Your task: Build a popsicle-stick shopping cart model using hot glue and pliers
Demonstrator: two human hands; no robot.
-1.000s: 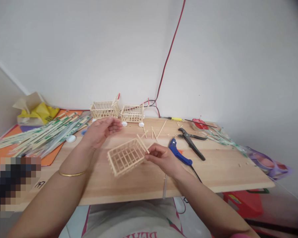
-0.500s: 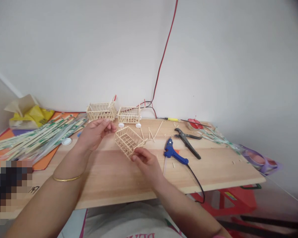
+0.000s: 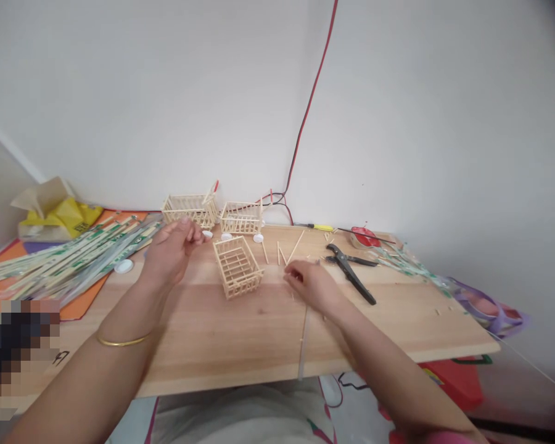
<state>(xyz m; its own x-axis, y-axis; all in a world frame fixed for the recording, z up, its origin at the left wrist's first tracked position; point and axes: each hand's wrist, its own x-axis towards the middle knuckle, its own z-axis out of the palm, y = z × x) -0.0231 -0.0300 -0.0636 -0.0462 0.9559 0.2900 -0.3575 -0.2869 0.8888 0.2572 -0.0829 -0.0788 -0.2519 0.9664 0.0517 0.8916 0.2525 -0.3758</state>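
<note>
A small wooden-stick basket frame [image 3: 238, 266] stands on the table between my hands, touched by neither. My left hand [image 3: 173, 246] is raised at its left, thumb and fingertips pinched together; whatever is in them, if anything, is too small to make out. To the basket's right, my right hand [image 3: 312, 283] hovers low over the wood with its fingers curled in, and what lies inside them is hidden. The blue glue gun does not show now, where my right hand and forearm cover the table. Behind stand two more stick carts: a larger cart [image 3: 189, 209] and a smaller cart [image 3: 241, 217] on white wheels.
Wrapped chopsticks [image 3: 87, 253] lie heaped at left beside a white cap [image 3: 124, 266]. Black-handled cutters [image 3: 351, 271], a yellow-handled tool [image 3: 321, 227] and a red container [image 3: 365, 236] sit at right. Several loose sticks [image 3: 296, 246] lie behind my right hand. A red-black cable [image 3: 300, 129] runs down the wall.
My right hand has let go of the basket frame and moved right, over where the glue gun lay. The basket now stands level on the table. My left hand stays nearly in place.
</note>
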